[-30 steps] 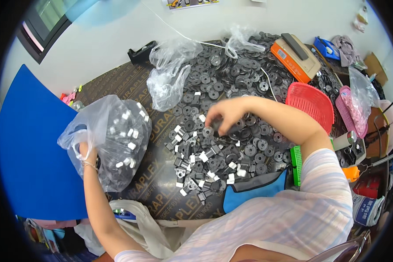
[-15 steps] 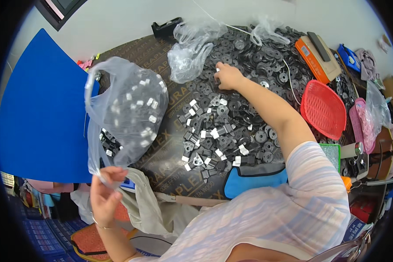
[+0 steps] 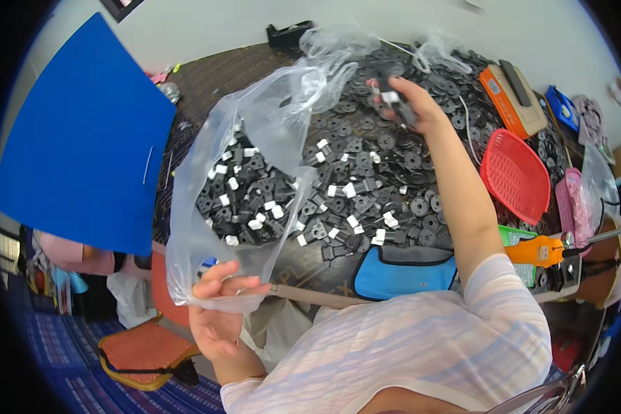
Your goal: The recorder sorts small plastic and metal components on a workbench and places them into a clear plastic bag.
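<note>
The left hand's (image 3: pixel 217 314) grip holds the near edge of a clear bag (image 3: pixel 186 221); the bag stands open on the counter (image 3: pixel 221 65), with black-and-white parts (image 3: pixel 245 190) inside; the right hand's (image 3: pixel 421 105) grip is closed around a few dark pieces (image 3: pixel 401 114), blurred, above a heap of black discs (image 3: pixel 386 141); a blue pouch (image 3: pixel 403 277) lies at the counter's near edge.
</note>
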{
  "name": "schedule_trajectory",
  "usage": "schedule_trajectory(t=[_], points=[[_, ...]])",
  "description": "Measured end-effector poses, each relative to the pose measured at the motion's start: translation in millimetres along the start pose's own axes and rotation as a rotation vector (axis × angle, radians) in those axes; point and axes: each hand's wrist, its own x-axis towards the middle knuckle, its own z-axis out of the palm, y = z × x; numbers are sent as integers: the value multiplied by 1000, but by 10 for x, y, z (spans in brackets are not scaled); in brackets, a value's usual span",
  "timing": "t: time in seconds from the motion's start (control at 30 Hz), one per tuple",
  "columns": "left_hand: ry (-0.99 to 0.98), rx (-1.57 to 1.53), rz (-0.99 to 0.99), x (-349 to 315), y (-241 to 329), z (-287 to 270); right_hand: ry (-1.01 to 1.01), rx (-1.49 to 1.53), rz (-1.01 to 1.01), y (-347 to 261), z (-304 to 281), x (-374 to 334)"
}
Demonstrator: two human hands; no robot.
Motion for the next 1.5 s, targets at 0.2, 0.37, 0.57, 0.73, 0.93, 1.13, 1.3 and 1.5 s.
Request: schedule_trajectory(t=[0.2,0.37,0.57,0.73,0.93,1.13,1.3,1.5], points=[[66,-9,27,-299,-90,5,-933,-68,205,436,1729,-470],[185,89,35,-279,-44,131,-294,-393,358,771,2215,-84],[315,164,18,-584,-46,-9,-477,-356,48,264,1599,-571],[689,391,185,-453,-24,25,-126,-1193,-83,517,727,-719],[568,1372,722,-415,-411,350,-63,-1631,-124,1156,679,-1004],[-85,1145,473,-409,-785,471,41,-1417,-105,961,412,-1118],[-112,1249,-82,-255,-1441,389,266,-740,-320,885,196,-1128],[-140,1412,-94,-173,-1741,124,27,562,178,737,111,-1214]])
